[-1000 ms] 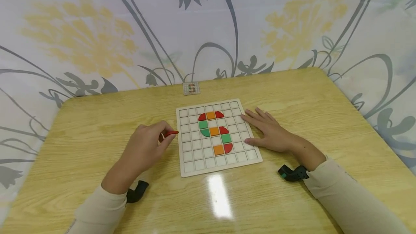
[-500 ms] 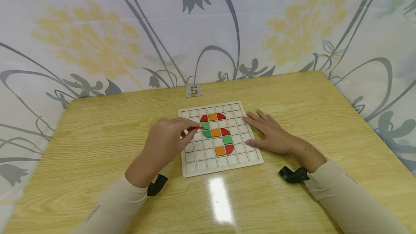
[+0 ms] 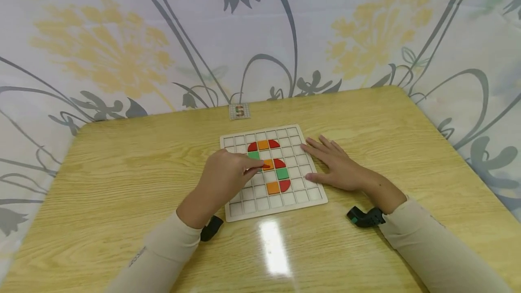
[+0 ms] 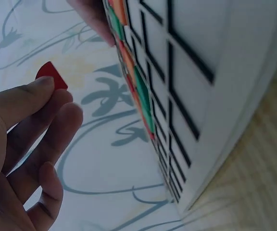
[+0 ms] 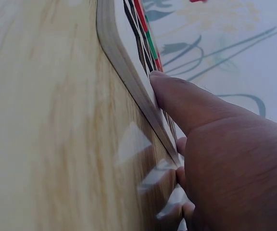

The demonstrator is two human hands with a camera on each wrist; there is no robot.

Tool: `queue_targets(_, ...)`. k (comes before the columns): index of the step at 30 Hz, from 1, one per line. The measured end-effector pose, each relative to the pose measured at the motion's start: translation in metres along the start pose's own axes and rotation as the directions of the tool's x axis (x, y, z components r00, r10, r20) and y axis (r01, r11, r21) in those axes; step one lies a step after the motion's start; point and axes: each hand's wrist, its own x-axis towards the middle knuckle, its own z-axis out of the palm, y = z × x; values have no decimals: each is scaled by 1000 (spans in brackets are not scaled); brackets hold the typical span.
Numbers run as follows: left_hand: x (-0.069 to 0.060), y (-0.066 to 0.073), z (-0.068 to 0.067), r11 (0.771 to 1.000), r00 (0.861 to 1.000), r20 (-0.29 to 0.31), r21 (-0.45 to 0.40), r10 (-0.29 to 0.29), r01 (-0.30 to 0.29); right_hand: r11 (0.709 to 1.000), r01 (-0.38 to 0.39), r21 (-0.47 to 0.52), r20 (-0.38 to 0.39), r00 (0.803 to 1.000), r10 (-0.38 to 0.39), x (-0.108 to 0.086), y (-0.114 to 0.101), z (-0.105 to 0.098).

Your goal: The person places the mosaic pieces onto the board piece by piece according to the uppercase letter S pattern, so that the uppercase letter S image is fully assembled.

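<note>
My left hand (image 3: 228, 173) pinches a red quarter-round tile (image 4: 52, 77) between thumb and forefinger, held above the white grid board (image 3: 240, 211). In the head view the tile hovers over an orange square tile (image 3: 267, 162) near the board's middle. Orange, green and red tiles form a curving S on the board, with a red tile (image 3: 273, 144) at the top and another red tile (image 3: 285, 186) beside an orange square (image 3: 273, 188) lower down. My right hand (image 3: 339, 166) rests with spread fingers on the board's right edge. The left hand covers some of the green tiles.
A small card (image 3: 239, 111) printed with an S pattern on a grid lies behind the board. The wooden table (image 3: 122, 171) reaches back to a flower-patterned cloth (image 3: 203, 35). A black wrist device (image 3: 365, 217) sits below the right wrist.
My left hand has moved right, from beside the board to over its middle, carrying the red tile. The right hand has stayed on the board's edge.
</note>
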Motion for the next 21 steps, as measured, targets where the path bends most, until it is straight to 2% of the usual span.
queue_targets(5, -2, 0, 6, 1000, 997, 73, -15, -23, 24, 1000, -2, -7, 1, 1000, 2, 1, 0, 0)
queue_targets(12, -6, -1, 11, 999, 982, 189, 36, -12, 5, 1000, -4, -16, 5, 1000, 4, 3, -1, 0)
queue_targets(21, -7, -6, 13, 1000, 962, 274, -19, 15, -10, 1000, -11, 7, 14, 1000, 11, 0, 0, 0)
